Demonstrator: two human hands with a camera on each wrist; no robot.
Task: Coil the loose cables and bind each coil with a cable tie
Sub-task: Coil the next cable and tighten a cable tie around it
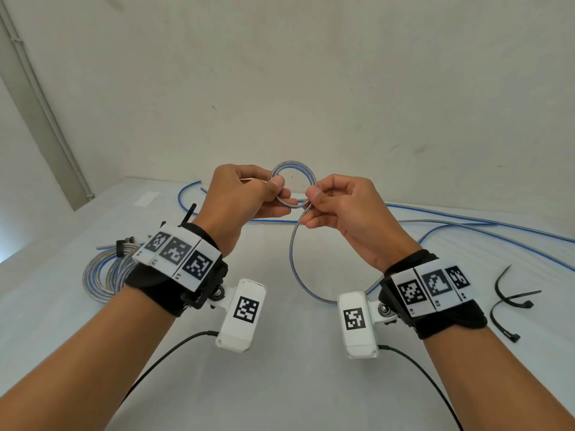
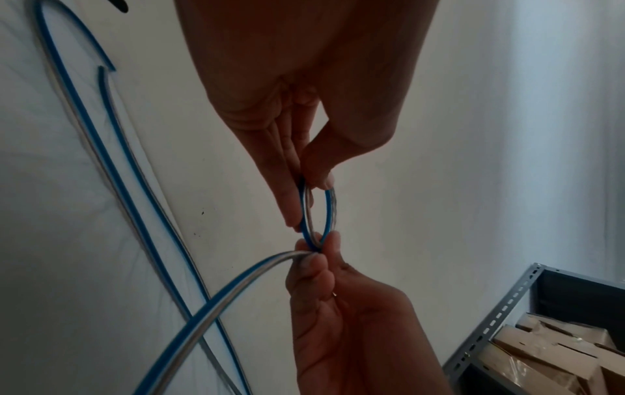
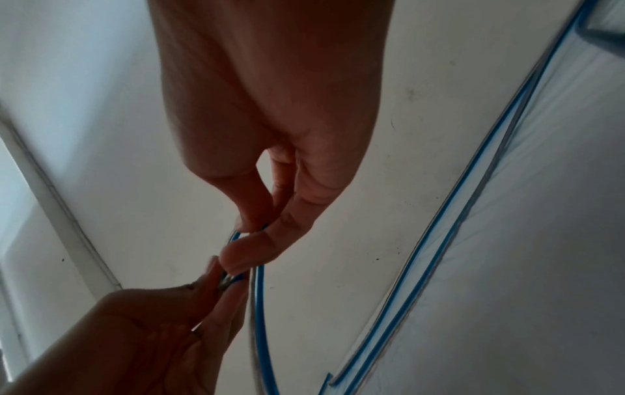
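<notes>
Blue-striped clear cable (image 1: 294,169) forms one small loop between both pinching hands.

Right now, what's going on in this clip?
A person is starting a new coil of blue-and-clear cable. The left hand and right hand each pinch a small first loop held above the table. A finished, tied coil lies left; spare black cable ties lie right.

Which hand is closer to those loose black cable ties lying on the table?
The right hand. It is raised over the table, pinching the cable loop, with the loose cable ties below it on its own side. The left hand pinches the loop's opposite side, farther away.
</notes>
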